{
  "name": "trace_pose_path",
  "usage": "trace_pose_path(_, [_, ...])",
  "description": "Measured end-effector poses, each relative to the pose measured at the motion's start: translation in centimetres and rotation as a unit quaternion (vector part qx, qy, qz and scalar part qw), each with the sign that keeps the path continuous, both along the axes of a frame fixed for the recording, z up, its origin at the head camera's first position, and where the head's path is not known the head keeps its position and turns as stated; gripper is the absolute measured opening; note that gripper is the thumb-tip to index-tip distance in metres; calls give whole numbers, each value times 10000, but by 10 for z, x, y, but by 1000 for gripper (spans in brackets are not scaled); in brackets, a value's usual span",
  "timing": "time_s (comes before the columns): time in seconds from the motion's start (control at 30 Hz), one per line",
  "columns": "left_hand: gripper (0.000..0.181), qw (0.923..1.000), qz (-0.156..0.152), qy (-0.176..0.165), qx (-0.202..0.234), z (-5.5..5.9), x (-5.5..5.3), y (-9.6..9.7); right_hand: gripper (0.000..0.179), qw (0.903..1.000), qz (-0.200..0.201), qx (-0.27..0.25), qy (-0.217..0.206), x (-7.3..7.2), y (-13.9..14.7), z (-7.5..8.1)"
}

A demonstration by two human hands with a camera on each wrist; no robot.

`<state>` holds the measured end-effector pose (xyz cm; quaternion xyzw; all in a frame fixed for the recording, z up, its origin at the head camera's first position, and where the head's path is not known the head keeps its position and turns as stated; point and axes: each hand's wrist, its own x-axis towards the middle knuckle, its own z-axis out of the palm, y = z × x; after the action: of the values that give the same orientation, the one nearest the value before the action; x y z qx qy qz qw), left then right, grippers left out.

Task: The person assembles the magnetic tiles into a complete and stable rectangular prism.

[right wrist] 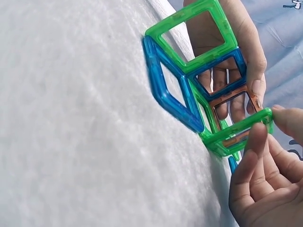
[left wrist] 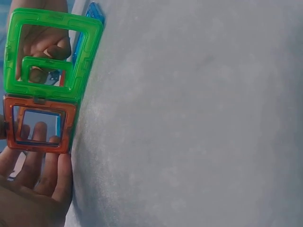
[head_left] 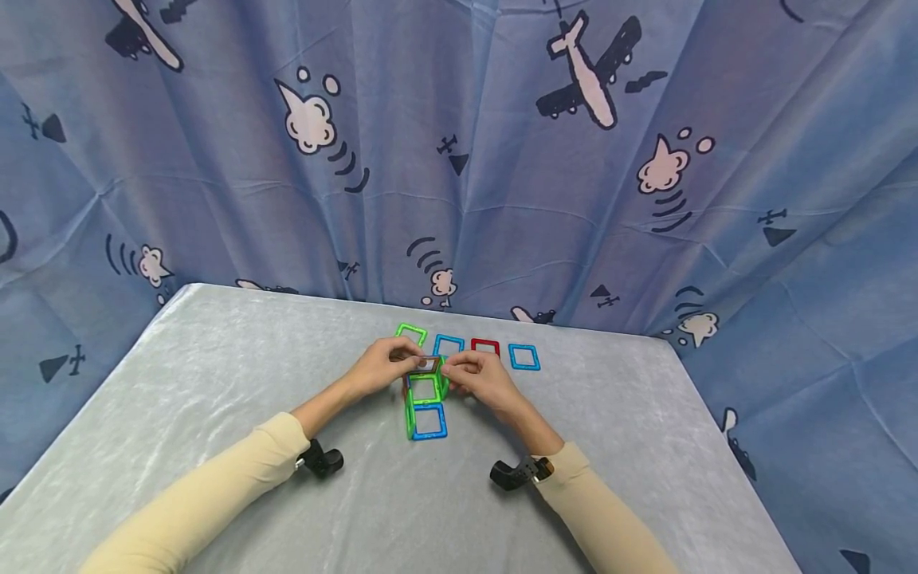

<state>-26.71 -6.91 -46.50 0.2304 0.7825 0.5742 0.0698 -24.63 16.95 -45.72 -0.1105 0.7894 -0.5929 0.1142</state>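
Observation:
Square magnetic tiles form a joined structure on the table. A blue tile [head_left: 430, 436] and a green tile [head_left: 425, 401] lie flat in it; another green tile [left wrist: 87, 52] stands along the left side, next to an orange tile [left wrist: 68, 125]. My left hand [head_left: 383, 367] pinches the orange tile's upper part between thumb and fingers, several fingers reaching behind it. On the right side, my right hand [right wrist: 265, 184] pinches the top edge of an upright green tile [right wrist: 236, 126] between thumb and fingertips. In the head view, the hands partly hide the structure's far end.
Behind the structure lie loose square tiles: a green one [head_left: 412, 327], a blue one [head_left: 449, 337], a red one [head_left: 485, 342] and another blue one [head_left: 524, 367] to the right. A pale cloth covers the table [head_left: 287, 510]. A patterned blue curtain [head_left: 402, 159] hangs behind.

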Motion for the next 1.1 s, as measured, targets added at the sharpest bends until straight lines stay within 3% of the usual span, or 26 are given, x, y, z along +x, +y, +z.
trace_pose_path(0.47, [20,10000,-59,-75,13,-4,-1,-6,33,9998,118,-84,151,1,33,-3])
trace_pose_path(1.1, [22,9994,-243,-187,179,1,2,-11,31,9950,256,467,846,-1,98,-2])
